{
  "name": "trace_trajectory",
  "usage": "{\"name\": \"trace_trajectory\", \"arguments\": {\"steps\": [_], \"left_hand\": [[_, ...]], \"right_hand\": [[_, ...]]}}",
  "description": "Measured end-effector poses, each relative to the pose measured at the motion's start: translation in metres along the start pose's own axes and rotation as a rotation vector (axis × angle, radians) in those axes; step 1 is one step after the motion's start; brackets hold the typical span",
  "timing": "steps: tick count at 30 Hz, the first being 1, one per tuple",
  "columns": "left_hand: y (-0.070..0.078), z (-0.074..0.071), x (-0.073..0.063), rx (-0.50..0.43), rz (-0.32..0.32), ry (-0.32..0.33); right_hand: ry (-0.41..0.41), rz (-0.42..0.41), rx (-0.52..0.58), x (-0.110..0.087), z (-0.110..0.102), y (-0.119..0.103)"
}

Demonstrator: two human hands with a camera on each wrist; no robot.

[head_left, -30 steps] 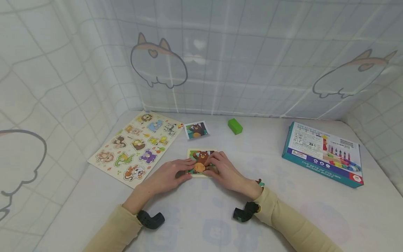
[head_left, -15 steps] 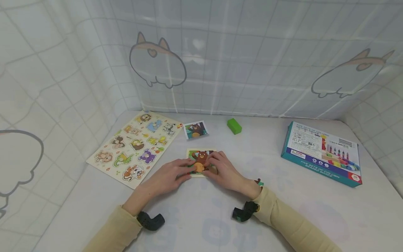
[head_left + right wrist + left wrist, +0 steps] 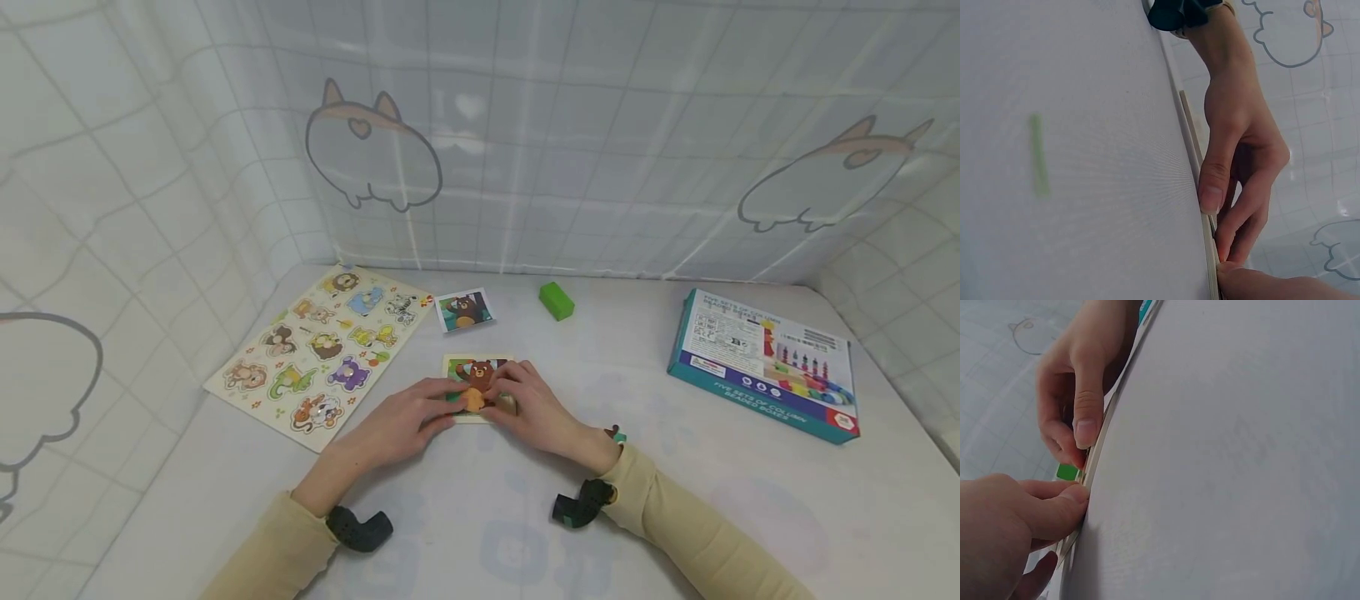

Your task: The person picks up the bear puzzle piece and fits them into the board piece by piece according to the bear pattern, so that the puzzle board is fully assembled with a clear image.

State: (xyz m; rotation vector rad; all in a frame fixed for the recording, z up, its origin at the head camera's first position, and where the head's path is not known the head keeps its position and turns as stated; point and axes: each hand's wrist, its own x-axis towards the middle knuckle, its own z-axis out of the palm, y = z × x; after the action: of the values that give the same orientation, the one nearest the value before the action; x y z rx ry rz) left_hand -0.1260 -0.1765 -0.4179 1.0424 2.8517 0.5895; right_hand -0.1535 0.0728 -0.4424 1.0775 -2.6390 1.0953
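Observation:
In the head view, a small bear jigsaw puzzle (image 3: 481, 367) lies on the table in a pale wooden tray (image 3: 507, 406), between both hands. My left hand (image 3: 405, 415) is at its left side, thumb low and index finger over the picture, pinching a puzzle piece with the bear's orange belly (image 3: 474, 401). My right hand (image 3: 534, 414) comes in from the right, its thumb and curled fingertips on the same area. Bare pale wood shows beside the right fingertips. In the left wrist view, the two hands' fingertips nearly meet over the tray's edge.
A reference card (image 3: 465, 311) with the same bear lies behind the tray, next to a green block (image 3: 557, 301). An animal puzzle board (image 3: 322, 354) lies left, a teal-edged box (image 3: 765, 362) right. A small brown-and-green piece (image 3: 617, 433) peeks out behind the right wrist.
The orange-belly piece has shifted and turned slightly between the fingertips, and bare wood now shows at the tray's lower right. Both hands stay almost in place.

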Motion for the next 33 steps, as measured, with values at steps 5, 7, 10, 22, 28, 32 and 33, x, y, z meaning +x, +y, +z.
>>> {"name": "trace_trajectory", "arguments": {"steps": [5, 7, 10, 22, 28, 32, 33], "left_hand": [[0.0025, -0.0008, 0.0005, -0.025, -0.001, -0.010], [0.0031, -0.0012, 0.0005, -0.031, -0.010, -0.018], [0.0034, -0.0015, 0.0005, -0.040, -0.022, -0.030], [0.0014, 0.0000, 0.0006, -0.024, 0.003, -0.032], [0.0012, 0.0016, 0.0006, 0.017, 0.026, -0.017], [0.0020, 0.0029, 0.0006, 0.031, 0.042, -0.012], [0.0024, 0.0029, 0.0007, 0.029, 0.045, -0.014]], "right_hand": [[-0.002, 0.006, 0.003, -0.0002, 0.0001, 0.0001], [-0.001, 0.004, 0.001, -0.0002, 0.0001, 0.0003], [0.000, -0.002, -0.001, 0.0000, 0.0002, 0.0007], [0.001, -0.002, -0.006, -0.0001, 0.0009, 0.0021], [0.028, -0.028, -0.007, -0.0001, 0.0018, 0.0027], [0.035, -0.031, 0.001, -0.0002, 0.0019, 0.0023], [0.034, -0.026, 0.003, -0.0002, 0.0018, 0.0022]]}}
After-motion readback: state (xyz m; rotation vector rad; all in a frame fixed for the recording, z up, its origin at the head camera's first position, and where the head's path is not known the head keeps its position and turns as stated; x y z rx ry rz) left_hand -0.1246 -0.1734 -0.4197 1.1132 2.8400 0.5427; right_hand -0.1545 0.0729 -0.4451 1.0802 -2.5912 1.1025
